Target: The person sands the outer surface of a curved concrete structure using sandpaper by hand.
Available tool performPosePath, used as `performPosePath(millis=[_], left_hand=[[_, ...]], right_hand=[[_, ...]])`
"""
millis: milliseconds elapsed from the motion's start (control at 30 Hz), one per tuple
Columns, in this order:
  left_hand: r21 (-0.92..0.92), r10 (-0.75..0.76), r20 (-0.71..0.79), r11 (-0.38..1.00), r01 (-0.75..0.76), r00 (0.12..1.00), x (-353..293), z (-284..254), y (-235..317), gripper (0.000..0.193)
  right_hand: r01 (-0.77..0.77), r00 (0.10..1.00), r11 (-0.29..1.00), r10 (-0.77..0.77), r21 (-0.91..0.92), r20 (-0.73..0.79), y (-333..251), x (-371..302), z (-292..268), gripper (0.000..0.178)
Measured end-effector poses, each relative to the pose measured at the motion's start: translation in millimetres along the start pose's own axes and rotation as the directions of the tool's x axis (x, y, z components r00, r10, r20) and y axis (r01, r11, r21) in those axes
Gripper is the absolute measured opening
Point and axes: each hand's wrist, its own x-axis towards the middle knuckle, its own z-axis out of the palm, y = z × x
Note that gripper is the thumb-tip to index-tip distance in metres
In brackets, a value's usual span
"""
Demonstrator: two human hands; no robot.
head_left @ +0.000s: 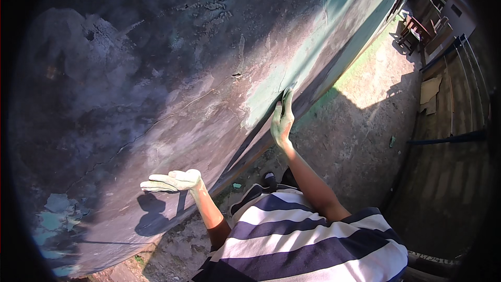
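A wall (201,99) of dark grey, worn plaster with pale green patches fills the left and middle. My left hand (171,180), coated in whitish dust, is held out near its lower part, fingers stretched, nothing seen in it. Whether it touches the wall, I cannot tell. Farther up, my right hand (283,117), dusty as well, is at the edge of a pale green patch (269,91). Its fingers close about a thin dark thing (285,95) against the wall, mostly hidden by the hand and too small to name.
Rough concrete ground (360,125) runs along the wall's foot, partly in shadow. A wooden chair (414,32) stands at the far right. Dark panelling (456,89) with a torn piece of cardboard (430,94) lines the right side. My shoe (269,178) shows close to the wall.
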Motion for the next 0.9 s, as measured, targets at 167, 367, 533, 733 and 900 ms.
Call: performPosePath(millis=[167,367,533,733,900], left_hand=[[0.000,-0.001,-0.001,1.000,0.001,1.000,1.5,-1.4,1.7,0.058],[-0.024,0.009,0.003,1.000,-0.009,1.000,4.8,-1.7,10.6,0.058],[-0.003,0.028,0.004,1.000,-0.028,1.000,7.1,-5.1,11.1,0.058],[-0.007,0.063,0.002,0.998,-0.063,0.998,15.4,-5.9,18.4,0.058],[0.045,0.019,0.037,0.999,-0.020,0.999,7.6,-6.0,22.4,0.058]], right_hand=[[0.064,0.995,0.990,-0.073,-0.124,-0.069,15.6,30.6,-1.0,0.049],[-0.461,0.881,0.885,0.447,-0.067,-0.155,-8.7,107.8,-26.9,0.048],[-0.086,0.993,0.996,0.085,-0.011,-0.086,-9.4,-1.9,14.9,0.047],[-0.168,0.982,0.986,0.167,-0.010,-0.089,13.5,69.5,-12.7,0.048],[-0.055,0.986,0.998,0.048,-0.039,-0.162,9.4,41.6,11.4,0.049]])
